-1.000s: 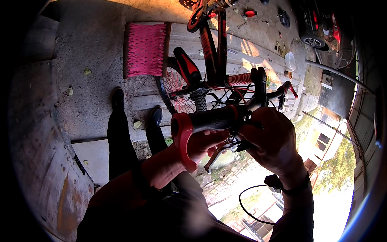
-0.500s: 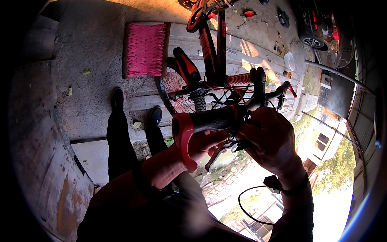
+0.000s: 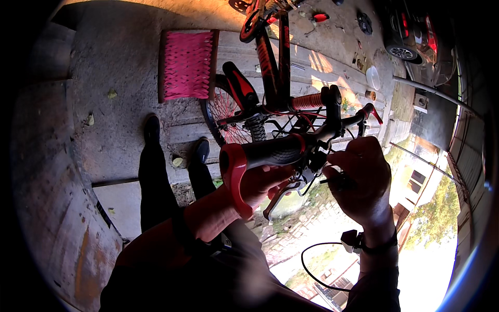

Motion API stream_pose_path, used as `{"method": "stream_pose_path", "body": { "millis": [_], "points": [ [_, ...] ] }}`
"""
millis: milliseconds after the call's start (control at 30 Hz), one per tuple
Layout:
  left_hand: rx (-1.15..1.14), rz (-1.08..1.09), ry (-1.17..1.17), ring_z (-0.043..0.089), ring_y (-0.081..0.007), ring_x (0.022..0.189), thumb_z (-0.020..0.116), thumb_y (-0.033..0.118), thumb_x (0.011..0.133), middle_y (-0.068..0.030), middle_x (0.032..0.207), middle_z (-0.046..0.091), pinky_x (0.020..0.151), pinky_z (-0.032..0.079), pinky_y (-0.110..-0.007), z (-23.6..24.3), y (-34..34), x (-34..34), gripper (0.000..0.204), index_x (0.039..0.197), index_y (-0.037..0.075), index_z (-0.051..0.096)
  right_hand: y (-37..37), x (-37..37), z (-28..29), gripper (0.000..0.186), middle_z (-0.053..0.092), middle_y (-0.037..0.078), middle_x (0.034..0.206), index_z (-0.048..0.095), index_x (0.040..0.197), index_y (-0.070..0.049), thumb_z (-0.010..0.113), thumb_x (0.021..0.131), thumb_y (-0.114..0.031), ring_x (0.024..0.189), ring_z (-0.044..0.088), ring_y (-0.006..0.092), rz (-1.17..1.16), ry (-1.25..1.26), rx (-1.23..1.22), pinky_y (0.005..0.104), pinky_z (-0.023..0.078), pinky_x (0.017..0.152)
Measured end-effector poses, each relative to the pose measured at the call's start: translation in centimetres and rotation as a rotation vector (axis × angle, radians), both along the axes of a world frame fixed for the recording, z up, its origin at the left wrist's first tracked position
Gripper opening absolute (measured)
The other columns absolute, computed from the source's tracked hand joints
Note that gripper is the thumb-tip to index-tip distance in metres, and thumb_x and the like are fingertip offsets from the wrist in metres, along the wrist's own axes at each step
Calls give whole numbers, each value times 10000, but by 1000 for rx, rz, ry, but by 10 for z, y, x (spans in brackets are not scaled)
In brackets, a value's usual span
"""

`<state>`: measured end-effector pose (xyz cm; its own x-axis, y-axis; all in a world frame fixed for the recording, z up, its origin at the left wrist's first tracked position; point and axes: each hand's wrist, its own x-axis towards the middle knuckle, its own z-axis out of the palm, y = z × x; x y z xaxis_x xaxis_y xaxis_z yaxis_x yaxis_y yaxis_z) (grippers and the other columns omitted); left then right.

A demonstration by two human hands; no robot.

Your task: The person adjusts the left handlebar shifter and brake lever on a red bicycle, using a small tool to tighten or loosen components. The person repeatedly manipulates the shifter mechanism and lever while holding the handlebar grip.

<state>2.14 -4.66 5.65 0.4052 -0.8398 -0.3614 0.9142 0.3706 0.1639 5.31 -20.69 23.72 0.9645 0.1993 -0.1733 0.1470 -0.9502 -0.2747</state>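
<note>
A black and red bicycle (image 3: 283,67) lies before me, its handlebar grip (image 3: 262,153) with a red bar end pointing toward me. Beneath the grip, my left hand (image 3: 257,190) is closed around the brake lever assembly (image 3: 306,174), its fingers partly hidden by the bar. The silver lever blade extends downward past my fingers. Just right of the clamp, my right hand (image 3: 358,177) is curled with finger and thumb pinching a small dark piece, possibly a tool, too shadowed to make out.
A stool with pink woven seat (image 3: 187,65) stands on concrete at upper left, near my shoes (image 3: 152,130). A parked car (image 3: 416,36), white bucket (image 3: 373,78) and metal pole (image 3: 436,93) are at upper right. A rusty metal sheet (image 3: 62,208) borders the left side.
My right hand has shifted right, away from the lever clamp, uncovering more of it and the small dark piece in my fingers. My left hand stays at the lever.
</note>
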Motion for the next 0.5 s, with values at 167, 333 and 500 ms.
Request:
{"method": "stream_pose_path", "body": {
  "millis": [167,333,500],
  "points": [
    [-19,-6,-15,602,-72,864,647,73,977,-34,1168,667,688,478,-271,5,4,6,418,1384,85,552,-5,-28,17,318,618,87,917,717,942,-90,753,662,56,836,608,254,-322,-39,155,341,518,690],
    [58,-24,13,598,-76,827,641,129,987,-8,1057,664,680,489,-273,31,9,20,416,1392,111,549,-17,-52,21,360,577,101,971,672,1011,-61,702,692,103,766,594,169,-339,-88,278,276,491,629],
    [224,-121,14,629,-105,763,623,114,1001,-45,1033,681,565,457,-250,37,13,23,289,1287,79,601,-15,-82,19,383,580,89,953,676,1033,-56,654,694,122,762,592,146,-487,-105,382,268,487,661]
  ]
}}
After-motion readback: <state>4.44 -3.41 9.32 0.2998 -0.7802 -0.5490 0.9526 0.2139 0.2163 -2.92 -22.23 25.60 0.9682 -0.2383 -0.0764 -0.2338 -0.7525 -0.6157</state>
